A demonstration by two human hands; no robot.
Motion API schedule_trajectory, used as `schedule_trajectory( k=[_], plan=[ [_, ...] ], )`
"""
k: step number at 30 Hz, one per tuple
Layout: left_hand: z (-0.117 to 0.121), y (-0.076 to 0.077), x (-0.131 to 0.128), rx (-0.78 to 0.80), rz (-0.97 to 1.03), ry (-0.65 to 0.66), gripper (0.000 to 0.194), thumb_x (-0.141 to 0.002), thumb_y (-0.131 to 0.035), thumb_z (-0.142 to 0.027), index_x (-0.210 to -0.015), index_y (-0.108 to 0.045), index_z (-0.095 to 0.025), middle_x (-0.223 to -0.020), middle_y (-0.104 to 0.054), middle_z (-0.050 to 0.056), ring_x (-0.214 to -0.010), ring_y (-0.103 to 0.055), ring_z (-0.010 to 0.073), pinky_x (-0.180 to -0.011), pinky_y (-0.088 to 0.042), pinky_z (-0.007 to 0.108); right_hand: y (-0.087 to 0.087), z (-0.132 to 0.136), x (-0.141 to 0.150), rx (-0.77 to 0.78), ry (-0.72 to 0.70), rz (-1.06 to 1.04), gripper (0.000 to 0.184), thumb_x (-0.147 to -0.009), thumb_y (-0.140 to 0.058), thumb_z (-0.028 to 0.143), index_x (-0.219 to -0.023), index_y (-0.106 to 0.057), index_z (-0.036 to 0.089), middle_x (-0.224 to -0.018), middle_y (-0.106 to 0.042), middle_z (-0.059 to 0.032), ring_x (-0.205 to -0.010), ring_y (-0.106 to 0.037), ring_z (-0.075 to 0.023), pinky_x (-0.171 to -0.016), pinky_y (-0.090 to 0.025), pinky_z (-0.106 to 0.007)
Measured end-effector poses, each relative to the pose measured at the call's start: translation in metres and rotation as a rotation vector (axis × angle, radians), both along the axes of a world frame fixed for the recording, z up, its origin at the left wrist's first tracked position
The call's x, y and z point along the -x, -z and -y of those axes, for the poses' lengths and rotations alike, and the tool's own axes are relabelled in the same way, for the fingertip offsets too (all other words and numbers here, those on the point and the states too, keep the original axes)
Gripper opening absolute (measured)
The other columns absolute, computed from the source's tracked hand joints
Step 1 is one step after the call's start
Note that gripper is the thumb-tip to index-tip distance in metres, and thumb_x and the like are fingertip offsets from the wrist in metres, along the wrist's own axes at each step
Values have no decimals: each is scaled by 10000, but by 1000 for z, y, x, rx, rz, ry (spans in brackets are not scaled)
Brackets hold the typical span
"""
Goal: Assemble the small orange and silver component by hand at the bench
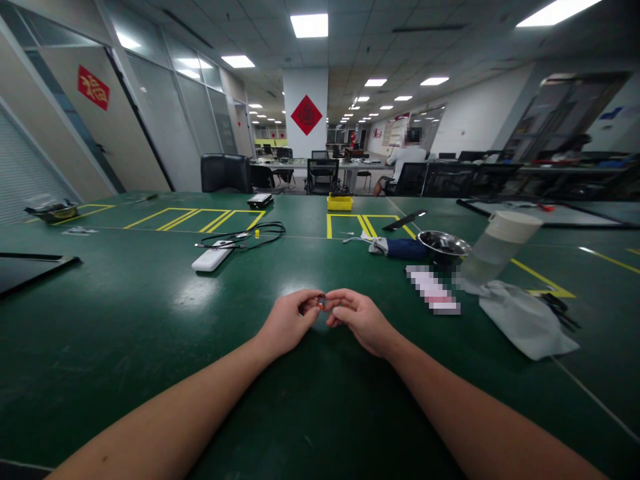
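Observation:
Both my hands meet above the green table [310, 407] in the middle of the view. My left hand [287, 320] pinches a small object with red and pale, shiny parts [321, 303] between thumb and fingers; its kind is too small to tell. From the other side my right hand [363, 320] reaches in, with its fingers bent together and its fingertips at the object's edge. Whether they grip it too is hard to see.
At left lie a white power bank [213, 257] and a black cable [273, 230]. To the right are a steel bowl [445, 250], a translucent bottle [493, 253], a grey pouch [525, 323] and a blue pouch [405, 249]. A yellow box [340, 203] stands farther back. A person [407, 160] sits beyond.

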State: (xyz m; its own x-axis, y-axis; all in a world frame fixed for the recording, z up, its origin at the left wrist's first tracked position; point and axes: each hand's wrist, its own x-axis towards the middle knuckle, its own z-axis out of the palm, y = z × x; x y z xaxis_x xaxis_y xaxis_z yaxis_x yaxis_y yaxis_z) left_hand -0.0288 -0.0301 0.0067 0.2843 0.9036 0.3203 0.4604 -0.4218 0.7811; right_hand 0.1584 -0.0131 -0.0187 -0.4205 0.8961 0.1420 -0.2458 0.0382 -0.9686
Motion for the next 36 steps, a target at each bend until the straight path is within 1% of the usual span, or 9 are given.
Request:
schedule_trajectory(
  k=[5, 8, 11, 13, 16, 21, 28, 33, 36],
  plan=[
    [1, -2, 1, -20, -60, 40, 320, -831, -512, -184, -1117, -655, -208, -891, -666, 26, -785, -591, 146, -726, -442, 254, 2, -1, -1, 9, 47, 33, 219, -780, -672, 228, -974, -607, 151, -811, -638, -33, -685, -627, -138, -641, -479, -273],
    [2, -4, 1, -34, -125, 74, 340, -822, -498, -164, -1114, -665, -213, -867, -653, 29, -766, -574, 148, -703, -425, 256, 2, 0, 0, 2, 49, 45, 228, -759, -699, 222, -947, -594, 150, -775, -640, -24, -675, -625, -134, -644, -482, -270],
    [3, -4, 0, -17, -129, 89, 357, -804, -499, -151, -1117, -660, -208, -828, -640, 22, -728, -560, 142, -675, -415, 252, 1, 1, 1, -6, 49, 61, 238, -737, -713, 209, -930, -586, 150, -762, -638, -16, -650, -621, -127, -635, -481, -266],
    [2, -2, -1, 20, -89, 96, 358, -795, -505, -151, -1120, -646, -199, -791, -629, 12, -695, -552, 134, -652, -412, 245, -1, 1, 1, -13, 46, 70, 243, -733, -710, 204, -934, -586, 151, -754, -630, -7, -625, -613, -120, -618, -478, -261],
    [0, 1, -2, 120, 10, 127, 337, -784, -519, -153, -1104, -620, -175, -753, -619, 1, -665, -552, 125, -626, -414, 235, -4, 3, 2, -33, 35, 98, 230, -740, -692, 203, -943, -598, 148, -729, -623, -1, -595, -602, -116, -593, -472, -257],
    [-2, 2, -3, 295, 185, 187, 304, -766, -538, -141, -1068, -575, -143, -821, -648, 27, -741, -606, 135, -672, -449, 239, -6, 4, 2, -44, 44, 157, 197, -742, -671, 191, -924, -612, 145, -718, -634, -8, -612, -609, -122, -623, -484, -268],
    [-3, 2, -3, 314, 273, 153, 271, -744, -573, -149, -1015, -556, -144, -810, -640, 23, -738, -617, 126, -697, -470, 249, -3, 3, 1, -39, 28, 155, 207, -739, -693, 217, -916, -603, 156, -736, -642, -11, -642, -623, -134, -642, -488, -279],
    [-4, 3, -1, 310, 273, 98, 201, -745, -558, -144, -945, -556, -157, -743, -624, -2, -669, -612, 115, -635, -462, 229, -4, 3, 2, -31, 78, 149, 223, -728, -708, 244, -901, -604, 151, -743, -646, -17, -628, -625, -135, -626, -493, -279],
    [-3, 3, -2, 357, 309, 131, 165, -753, -565, -148, -916, -549, -157, -746, -628, 3, -684, -626, 123, -651, -482, 241, -4, 2, 2, -23, 68, 142, 223, -718, -713, 229, -890, -597, 146, -731, -649, -19, -628, -628, -135, -626, -494, -277]
  ],
)
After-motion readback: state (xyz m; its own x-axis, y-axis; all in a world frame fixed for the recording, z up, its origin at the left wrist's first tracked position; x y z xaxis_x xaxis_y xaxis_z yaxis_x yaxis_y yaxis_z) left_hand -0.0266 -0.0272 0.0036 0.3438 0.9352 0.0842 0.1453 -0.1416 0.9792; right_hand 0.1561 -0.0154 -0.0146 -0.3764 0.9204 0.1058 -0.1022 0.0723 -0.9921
